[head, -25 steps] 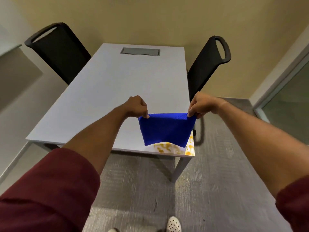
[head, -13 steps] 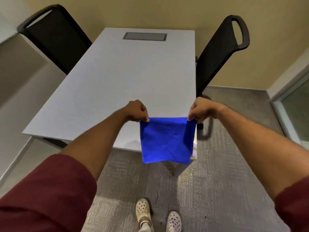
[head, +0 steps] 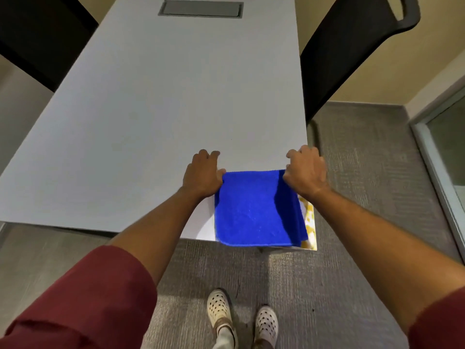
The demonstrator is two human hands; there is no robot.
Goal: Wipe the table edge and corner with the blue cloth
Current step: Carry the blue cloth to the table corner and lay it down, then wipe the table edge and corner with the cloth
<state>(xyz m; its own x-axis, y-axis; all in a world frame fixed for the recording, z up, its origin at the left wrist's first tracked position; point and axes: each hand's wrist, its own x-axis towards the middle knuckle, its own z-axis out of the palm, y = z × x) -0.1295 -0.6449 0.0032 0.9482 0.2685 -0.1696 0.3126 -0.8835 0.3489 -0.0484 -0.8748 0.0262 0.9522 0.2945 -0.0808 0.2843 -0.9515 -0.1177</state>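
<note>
No brand, label or writing can be read anywhere in the view. The blue cloth [head: 259,210] lies flat on the near right corner of the table [head: 151,109], folded, w/ its near hem just at the table edge. Beside the cloth, at the right edge of the corner, yellow-orange stains [head: 310,220] show on the white top.

The left hand [head: 202,176] pinches the far left corner of the cloth, fingers curled, knuckles resting on the table. The right hand [head: 305,172] grasps the far right corner of the cloth in the same way, close to the table's right edge. Both forearms are bare, w/ dark red sleeves [head: 75,298] pushed up.

The table top is white-grey and matte, w/ a grey rectangular hatch [head: 201,8] set in at the far end. A black chair [head: 352,46] stands at the right side, touching or nearly touching the edge; another black chair [head: 37,34] is at the left. The floor is grey carpet [head: 352,172], walls are beige, and a glass panel w/ pale frame [head: 440,159] is at the right. Below, two white perforated clogs [head: 241,318] stand on the carpet.
</note>
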